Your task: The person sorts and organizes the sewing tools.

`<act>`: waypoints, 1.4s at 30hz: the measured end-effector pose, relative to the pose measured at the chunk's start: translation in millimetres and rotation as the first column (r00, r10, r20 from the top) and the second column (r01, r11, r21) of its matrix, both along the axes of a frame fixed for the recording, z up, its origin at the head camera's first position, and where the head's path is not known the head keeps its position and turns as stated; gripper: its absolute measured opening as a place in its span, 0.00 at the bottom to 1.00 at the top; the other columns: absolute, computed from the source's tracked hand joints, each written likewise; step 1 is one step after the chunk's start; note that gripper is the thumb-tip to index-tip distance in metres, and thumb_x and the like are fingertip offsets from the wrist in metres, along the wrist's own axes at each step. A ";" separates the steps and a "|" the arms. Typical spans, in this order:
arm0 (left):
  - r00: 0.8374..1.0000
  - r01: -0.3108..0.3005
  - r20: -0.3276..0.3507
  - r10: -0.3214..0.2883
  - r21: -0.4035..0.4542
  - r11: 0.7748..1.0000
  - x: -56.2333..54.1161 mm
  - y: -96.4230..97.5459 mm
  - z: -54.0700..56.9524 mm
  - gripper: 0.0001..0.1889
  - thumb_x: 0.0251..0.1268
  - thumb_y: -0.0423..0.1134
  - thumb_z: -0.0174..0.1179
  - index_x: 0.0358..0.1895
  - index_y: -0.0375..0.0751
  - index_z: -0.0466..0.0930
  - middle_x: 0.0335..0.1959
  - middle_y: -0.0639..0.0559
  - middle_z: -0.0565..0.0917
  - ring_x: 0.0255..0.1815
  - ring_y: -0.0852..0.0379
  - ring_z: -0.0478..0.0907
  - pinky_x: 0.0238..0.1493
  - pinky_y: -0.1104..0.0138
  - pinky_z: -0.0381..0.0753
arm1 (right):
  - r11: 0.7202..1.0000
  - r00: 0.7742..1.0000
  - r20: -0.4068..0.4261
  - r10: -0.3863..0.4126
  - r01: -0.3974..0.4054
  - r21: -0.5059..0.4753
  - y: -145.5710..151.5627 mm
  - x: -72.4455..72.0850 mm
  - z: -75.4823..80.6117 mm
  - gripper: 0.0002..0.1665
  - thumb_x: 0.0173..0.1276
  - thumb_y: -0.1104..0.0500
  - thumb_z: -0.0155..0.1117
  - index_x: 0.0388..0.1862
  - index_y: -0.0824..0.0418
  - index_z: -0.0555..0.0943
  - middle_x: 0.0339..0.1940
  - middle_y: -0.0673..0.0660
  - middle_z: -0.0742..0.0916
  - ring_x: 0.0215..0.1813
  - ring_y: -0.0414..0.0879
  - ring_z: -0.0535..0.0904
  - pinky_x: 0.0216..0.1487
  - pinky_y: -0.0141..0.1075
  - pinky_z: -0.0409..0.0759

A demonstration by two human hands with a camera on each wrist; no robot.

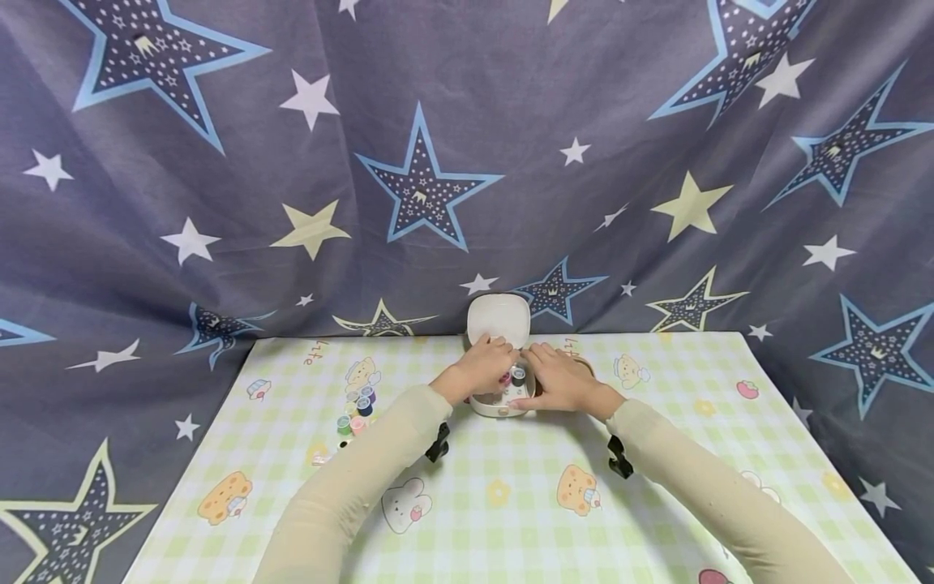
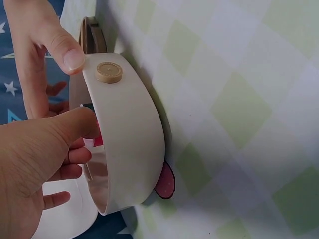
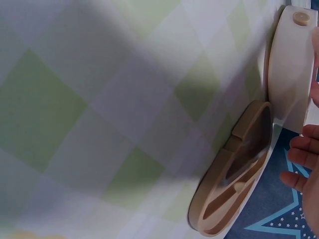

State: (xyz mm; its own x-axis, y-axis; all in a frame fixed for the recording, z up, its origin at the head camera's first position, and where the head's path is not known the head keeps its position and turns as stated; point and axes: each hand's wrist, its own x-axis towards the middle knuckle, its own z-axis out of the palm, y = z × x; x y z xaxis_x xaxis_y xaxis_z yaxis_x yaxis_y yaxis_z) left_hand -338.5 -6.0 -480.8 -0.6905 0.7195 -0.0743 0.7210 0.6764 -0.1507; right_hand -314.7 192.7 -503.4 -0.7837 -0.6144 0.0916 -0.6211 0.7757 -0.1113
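My left hand (image 1: 481,369) reaches into the white box (image 1: 503,411) from the left, and my right hand (image 1: 560,381) spans its right side, thumb at the front rim, so both flanks are blocked. A dark pot (image 1: 518,376) stands inside between them; how much room remains there I can hardly judge, since my fingers cover most of it. The raised lid (image 1: 499,315) bars the back, with the curtain (image 1: 430,280) behind. A brown tray (image 3: 213,179) obstructs the right, small pots (image 1: 365,407) the left. In front, the tablecloth (image 1: 511,527) offers a wide passage.
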 end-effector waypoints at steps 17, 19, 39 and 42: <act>1.000 0.003 -0.013 -0.003 0.042 0.999 2.0 1.3 -5.9 0.27 0.64 0.49 0.69 0.64 0.43 0.78 0.55 0.52 0.85 0.58 0.52 0.78 0.66 0.52 0.71 | 1.000 1.000 0.023 -0.014 0.014 -0.014 0.4 6.3 0.0 0.57 0.60 0.21 0.61 0.74 0.60 0.67 0.58 0.57 0.78 0.57 0.50 0.74 0.56 0.45 0.77; 1.000 0.006 -0.028 -0.005 0.043 0.999 2.5 0.9 -6.9 0.26 0.65 0.49 0.68 0.63 0.43 0.78 0.54 0.52 0.86 0.57 0.53 0.78 0.65 0.52 0.72 | 1.000 1.000 0.023 -0.021 0.021 0.008 0.6 7.8 1.0 0.58 0.60 0.21 0.59 0.76 0.60 0.66 0.61 0.58 0.77 0.60 0.51 0.74 0.60 0.47 0.77; 0.998 -0.005 -0.054 0.009 0.057 0.998 3.3 -2.4 -4.9 0.27 0.64 0.49 0.64 0.66 0.45 0.78 0.55 0.52 0.84 0.56 0.53 0.77 0.64 0.54 0.72 | 0.993 1.000 -0.017 -0.026 0.028 0.111 -0.3 6.0 1.0 0.60 0.62 0.19 0.53 0.76 0.62 0.64 0.66 0.63 0.75 0.68 0.56 0.72 0.66 0.58 0.73; 0.998 -0.002 -0.069 0.007 0.066 0.998 3.1 -3.6 -2.0 0.26 0.64 0.49 0.64 0.64 0.45 0.78 0.53 0.52 0.84 0.55 0.53 0.76 0.62 0.55 0.72 | 0.995 1.000 0.000 -0.024 0.024 0.100 -0.6 4.4 2.9 0.60 0.62 0.19 0.54 0.76 0.62 0.64 0.65 0.63 0.75 0.67 0.55 0.71 0.66 0.58 0.73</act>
State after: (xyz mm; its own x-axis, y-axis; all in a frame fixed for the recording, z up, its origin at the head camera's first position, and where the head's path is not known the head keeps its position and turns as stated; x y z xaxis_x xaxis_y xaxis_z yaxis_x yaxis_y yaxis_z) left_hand -335.4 -9.5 -482.8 -0.6955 0.7182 0.0215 0.7074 0.6896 -0.1551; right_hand -310.3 192.1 -500.5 -0.7986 -0.6011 0.0297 -0.6018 0.7979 -0.0331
